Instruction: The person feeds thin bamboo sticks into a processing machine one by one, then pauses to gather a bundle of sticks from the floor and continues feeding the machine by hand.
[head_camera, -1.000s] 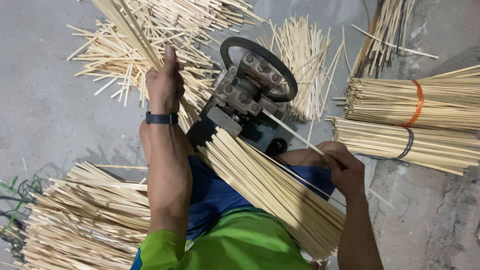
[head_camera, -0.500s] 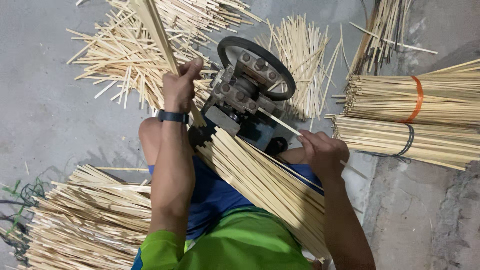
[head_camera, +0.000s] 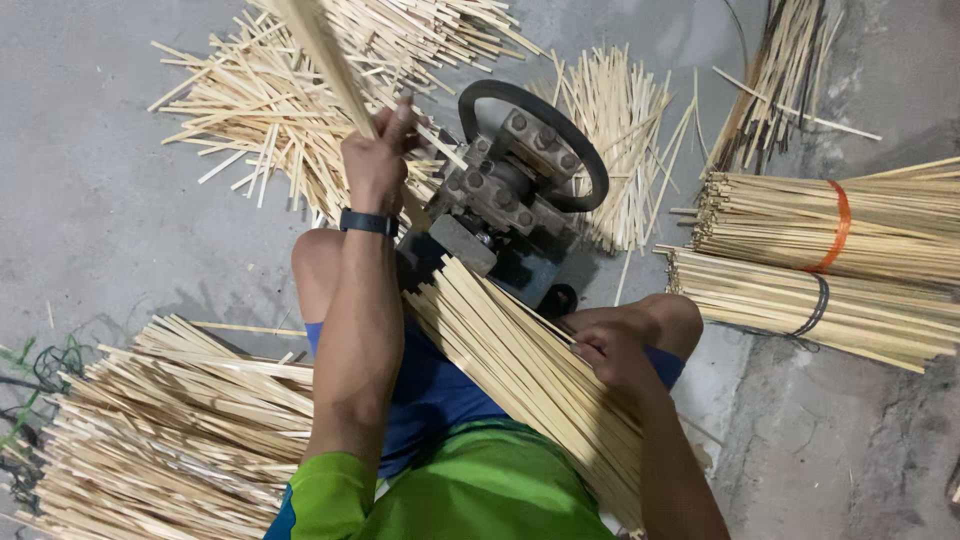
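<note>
- Sticks fill most of the floor around the person, who sits with a small machine (head_camera: 510, 185) between the knees.
- Left hand (head_camera: 375, 160) is closed around a few long sticks (head_camera: 318, 50), holding them up at a slant just left of the machine; a dark watch (head_camera: 368, 222) sits on that wrist.
- Right hand (head_camera: 612, 355) rests curled on the lap bundle (head_camera: 520, 375), its fingers bent over the upper ends; whether it pinches a single stick I cannot tell.
- That lap bundle lies across the thighs between both arms, running from the machine's base down toward the green shirt.
- Beyond the left hand, loose sticks (head_camera: 270, 110) lie scattered on the grey floor.
- Below the left elbow sits a large heap (head_camera: 160, 430).
- Well to the right of the right hand lie two tied bundles, one with an orange band (head_camera: 838, 225), one with a dark band (head_camera: 815, 305).
</note>
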